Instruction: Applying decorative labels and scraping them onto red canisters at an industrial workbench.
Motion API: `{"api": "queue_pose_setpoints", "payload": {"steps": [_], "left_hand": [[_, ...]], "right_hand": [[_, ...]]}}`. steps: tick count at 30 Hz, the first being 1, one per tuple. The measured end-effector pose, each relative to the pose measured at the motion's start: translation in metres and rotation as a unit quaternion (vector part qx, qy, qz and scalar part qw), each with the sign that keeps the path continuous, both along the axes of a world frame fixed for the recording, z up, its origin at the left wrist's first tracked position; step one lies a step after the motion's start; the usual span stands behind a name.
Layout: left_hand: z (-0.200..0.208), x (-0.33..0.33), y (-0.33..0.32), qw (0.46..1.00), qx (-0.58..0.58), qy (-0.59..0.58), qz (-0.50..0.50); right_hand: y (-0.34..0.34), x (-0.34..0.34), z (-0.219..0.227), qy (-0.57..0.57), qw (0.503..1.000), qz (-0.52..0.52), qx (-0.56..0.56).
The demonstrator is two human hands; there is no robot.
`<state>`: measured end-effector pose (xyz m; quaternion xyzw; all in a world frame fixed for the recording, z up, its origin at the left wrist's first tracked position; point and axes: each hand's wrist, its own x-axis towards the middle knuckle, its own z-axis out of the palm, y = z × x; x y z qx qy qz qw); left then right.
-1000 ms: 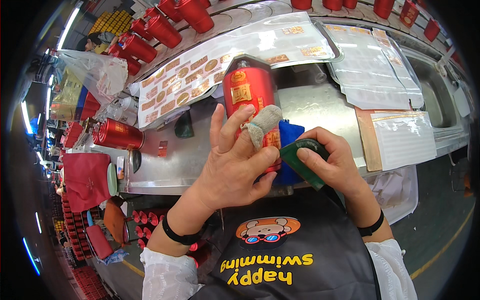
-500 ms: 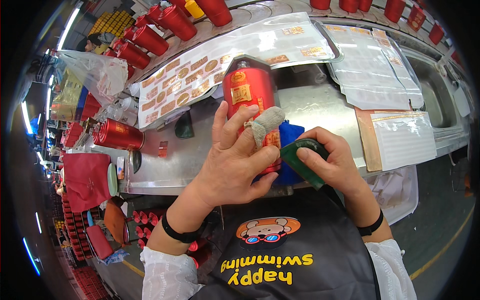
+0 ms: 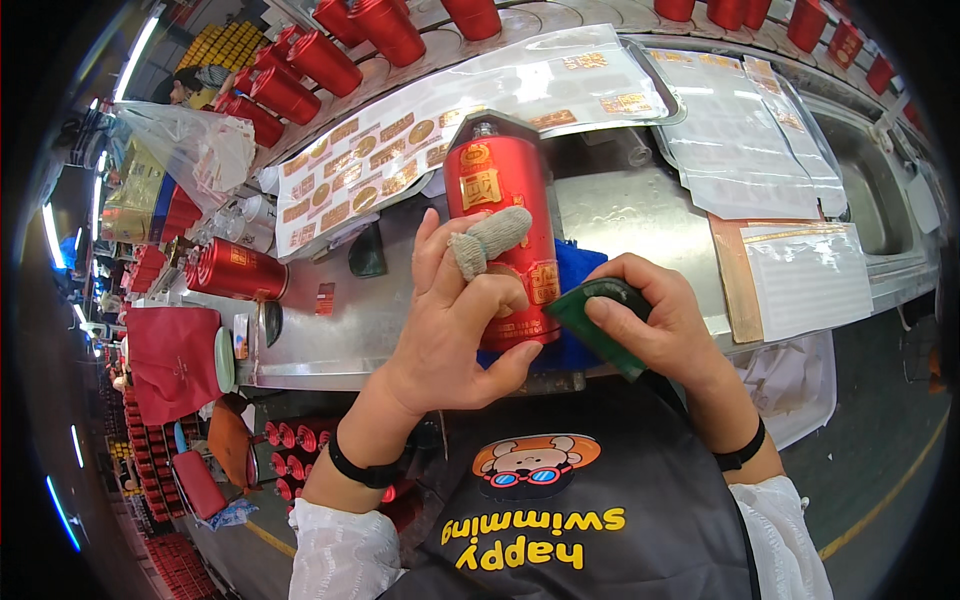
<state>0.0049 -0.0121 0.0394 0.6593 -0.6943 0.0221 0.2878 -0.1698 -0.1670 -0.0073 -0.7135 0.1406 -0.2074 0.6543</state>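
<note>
A red bottle (image 3: 505, 230) with gold labels and a metallic neck lies on its side on a blue cloth (image 3: 583, 270), its neck pointing away from me. My left hand (image 3: 455, 320) is over the bottle's left side, fingers apart and bent, the thumb stretched toward its base. A knitted finger cover (image 3: 490, 240) sits on one finger of that hand. Beside the bottle's lower right, my right hand (image 3: 655, 315) grips a dark green scraper (image 3: 600, 330) between thumb and fingers. The scraper's left corner is at the bottle's lower edge; whether it touches cannot be told.
Sheets of gold stickers (image 3: 375, 155) lie behind the bottle. White backing sheets (image 3: 740, 140) are stacked right of it, near a metal sink (image 3: 870, 190). Another red bottle (image 3: 240, 268) lies at left. Red canisters (image 3: 390, 35) line a curved conveyor at the back.
My left hand has shifted left, uncovering the bottle's lower labels. The scraper has moved slightly left in my right hand. Canisters on the conveyor have moved right.
</note>
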Motion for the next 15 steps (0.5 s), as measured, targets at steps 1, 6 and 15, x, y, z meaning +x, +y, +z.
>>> {"api": "queue_pose_setpoints", "payload": {"steps": [1,6,15], "left_hand": [[-0.0014,0.0004,0.001,1.0,-0.005,0.0,0.004],[-0.0049,-0.0001,0.0048,1.0,-0.015,0.0,0.012],[-0.0057,-0.0029,0.0034,1.0,-0.015,-0.001,0.017]], "right_hand": [[-0.0001,0.0002,0.0009,-0.001,1.0,0.002,-0.004],[-0.0004,0.0001,0.0037,0.004,1.0,-0.01,-0.025],[-0.0015,0.0002,0.0068,0.01,0.999,-0.011,-0.035]]}}
